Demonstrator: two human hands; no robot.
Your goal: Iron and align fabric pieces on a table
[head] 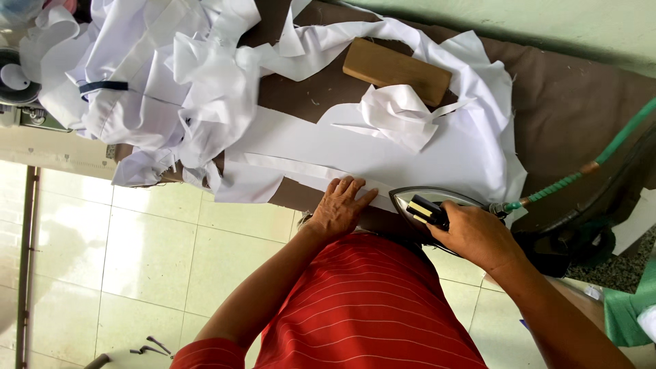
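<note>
Right grip (478, 236) clenched around the iron (430, 205) handle; iron sits on the white fabric strip (307, 167). Left grip (339, 207), fingers spread flat, presses the strip just beside the iron's tip, on the brown desk (567, 102).

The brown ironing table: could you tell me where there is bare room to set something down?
Bare brown table lies right of the white fabric, beyond the wooden block. The left end is crowded by the garment heap.

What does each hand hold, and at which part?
The right hand grips the iron by its black handle on top. The left hand holds nothing; it lies flat, pressing the white cloth near the table edge.
</note>
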